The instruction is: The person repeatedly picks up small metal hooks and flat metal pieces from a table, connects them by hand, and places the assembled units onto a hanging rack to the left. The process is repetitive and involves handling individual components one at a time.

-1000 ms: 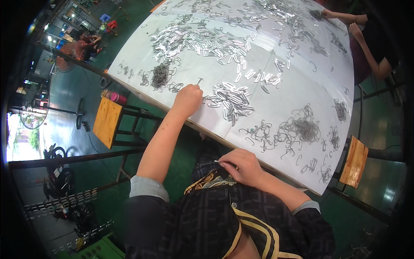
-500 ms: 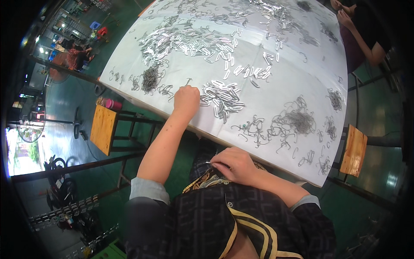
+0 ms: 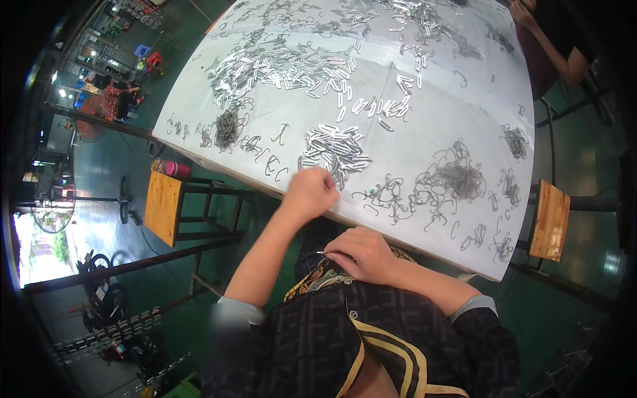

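My left hand (image 3: pixel 310 194) is at the near edge of the table, at the lower left of a small pile of silver metal tubes (image 3: pixel 335 147). Its fingers are curled together; whatever they may grip is hidden. Close to my body, just off the table edge, my right hand (image 3: pixel 361 254) pinches a small silver metal piece (image 3: pixel 321 252), with only its tip showing. Several loose bent wire hooks (image 3: pixel 273 166) lie left of the tube pile. A denser clump of wire hooks (image 3: pixel 227 129) sits farther left, and another tangle of hooks (image 3: pixel 459 180) lies to the right.
A larger heap of silver tubes (image 3: pixel 279 69) spreads across the white table (image 3: pixel 458 99). Wooden stools stand left (image 3: pixel 164 207) and right (image 3: pixel 551 220) of the table. Another person's arm (image 3: pixel 554 50) shows at the far right corner.
My left hand has moved right and toward me, from the hooks to the near side of the tube pile. Loose hooks it covered now show. My right hand has stayed in place.
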The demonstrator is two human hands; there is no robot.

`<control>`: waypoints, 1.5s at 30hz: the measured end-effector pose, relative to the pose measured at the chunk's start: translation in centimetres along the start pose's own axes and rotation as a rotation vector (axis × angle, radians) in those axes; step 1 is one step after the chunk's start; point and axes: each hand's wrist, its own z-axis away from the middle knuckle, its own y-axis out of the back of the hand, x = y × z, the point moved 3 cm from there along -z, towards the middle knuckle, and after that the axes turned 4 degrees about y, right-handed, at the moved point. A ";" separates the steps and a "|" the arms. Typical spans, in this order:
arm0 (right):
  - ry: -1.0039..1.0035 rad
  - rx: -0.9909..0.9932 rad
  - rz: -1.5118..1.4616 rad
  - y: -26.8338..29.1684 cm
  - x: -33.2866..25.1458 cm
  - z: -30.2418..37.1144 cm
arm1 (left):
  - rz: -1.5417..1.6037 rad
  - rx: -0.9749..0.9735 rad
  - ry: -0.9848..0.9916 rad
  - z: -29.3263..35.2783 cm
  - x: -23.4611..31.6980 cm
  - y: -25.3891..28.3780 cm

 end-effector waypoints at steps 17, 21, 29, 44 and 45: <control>0.000 -0.049 0.007 0.3 -0.7 0.2 | -0.133 -0.027 -0.746 1.4 4.3 -5.7; -0.028 -0.062 0.010 0.6 -0.8 0.2 | -0.275 -0.087 -0.814 1.0 4.6 -6.7; -0.009 -0.057 -0.015 0.6 -1.1 -0.2 | -0.403 -0.136 -0.852 0.8 5.9 -7.3; -0.011 -0.075 -0.017 0.4 -1.1 -0.4 | -0.117 0.459 0.036 -0.2 -10.6 7.3; -0.004 -0.072 -0.018 0.2 -1.0 -0.5 | -0.162 0.467 0.077 0.0 -12.0 7.9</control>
